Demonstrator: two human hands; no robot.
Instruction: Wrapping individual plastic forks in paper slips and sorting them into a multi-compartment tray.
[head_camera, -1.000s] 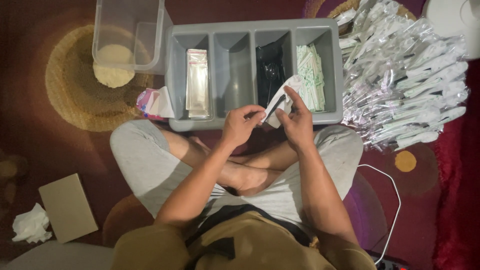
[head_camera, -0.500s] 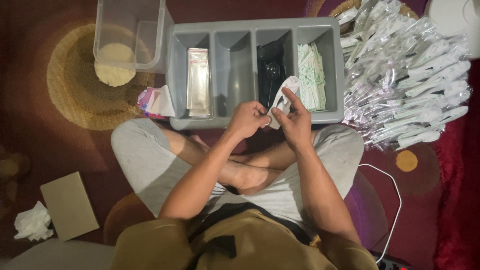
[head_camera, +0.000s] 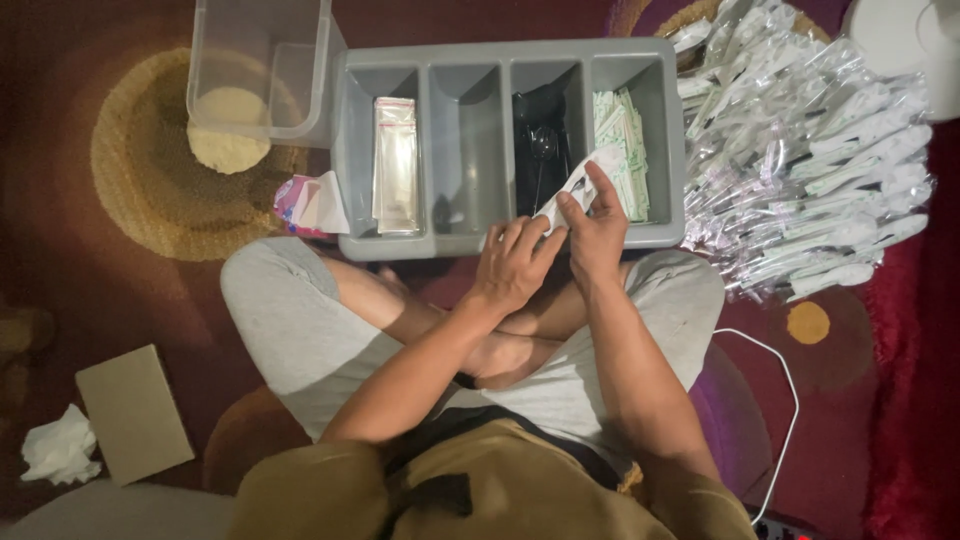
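I sit cross-legged on a rug and both hands meet in front of a grey four-compartment tray (head_camera: 351, 140). My left hand (head_camera: 512, 265) and my right hand (head_camera: 597, 228) pinch a small white packet (head_camera: 578, 185) between them, just over the tray's near wall. The tray's first compartment holds clear plastic sleeves (head_camera: 395, 160). The second looks bare. Black cutlery (head_camera: 540, 150) fills the third, and pale green-and-white wrapped items (head_camera: 620, 135) fill the fourth.
A heap of sealed clear packets (head_camera: 810, 160) lies right of the tray. A clear plastic tub (head_camera: 258, 70) stands at its left. A pink-and-white wrapper (head_camera: 308, 203), a cardboard piece (head_camera: 133, 412), crumpled tissue (head_camera: 58, 450) and a white cable (head_camera: 780, 400) lie around me.
Both hands have shifted slightly forward and up towards the tray with the white packet, and the fingers have reworked their grip on it.
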